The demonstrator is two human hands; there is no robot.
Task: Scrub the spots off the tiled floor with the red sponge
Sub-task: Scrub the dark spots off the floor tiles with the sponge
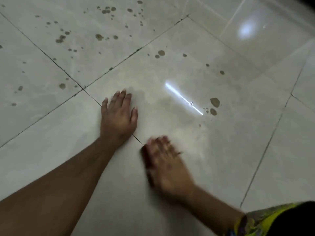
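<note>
Head view, looking down: my left hand (118, 114) lies flat on the tiled floor (238, 150), palm down, fingers spread and holding nothing, its heel across a dark grout line (138, 140). Just beside it, nearer my body, my right hand (167, 165) presses palm-down on the red sponge (146, 160) — only a dark red edge shows past the thumb side, and the hand is blurred, so I think my fingers lie flat over it rather than curled round it. Brown spots (214, 102) sit well beyond my right fingertips, near a bright streak of reflected light (183, 98); many more spots speckle the tiles beyond my left hand. A yellow patterned sleeve (265, 217) covers my right upper arm.
</note>
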